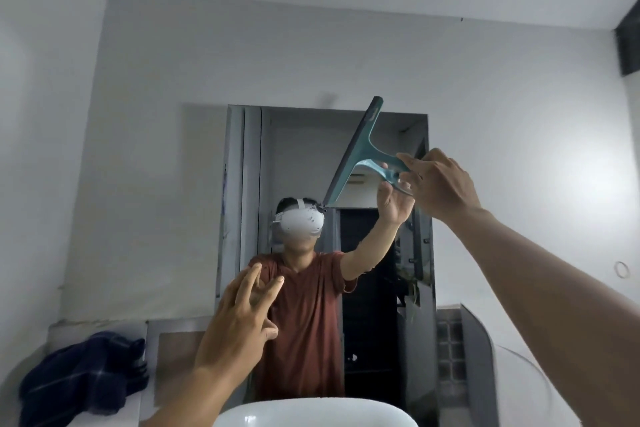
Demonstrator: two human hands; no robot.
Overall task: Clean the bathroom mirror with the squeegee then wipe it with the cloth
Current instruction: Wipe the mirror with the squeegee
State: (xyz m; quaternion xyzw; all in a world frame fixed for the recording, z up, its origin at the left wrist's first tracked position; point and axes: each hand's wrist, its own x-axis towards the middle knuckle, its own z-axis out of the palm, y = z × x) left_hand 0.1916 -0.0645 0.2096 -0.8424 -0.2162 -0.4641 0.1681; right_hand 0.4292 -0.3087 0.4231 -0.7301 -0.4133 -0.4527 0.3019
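Observation:
The bathroom mirror (304, 149) hangs on the white wall ahead and reflects a person in a rust-red shirt. My right hand (438, 184) is raised at the mirror's upper right and grips the handle of a teal squeegee (360, 149). Its dark blade runs diagonally from the mirror's top edge down to the middle, against or very close to the glass. My left hand (239, 326) hovers lower, in front of the mirror's bottom left, fingers spread and holding nothing. A dark blue cloth (86, 374) lies crumpled on the ledge at the lower left.
A white basin (315, 412) sits directly below the mirror at the frame's bottom edge. A tiled ledge (450, 350) and a curved glass panel (485, 357) stand to the right. White walls surround the mirror.

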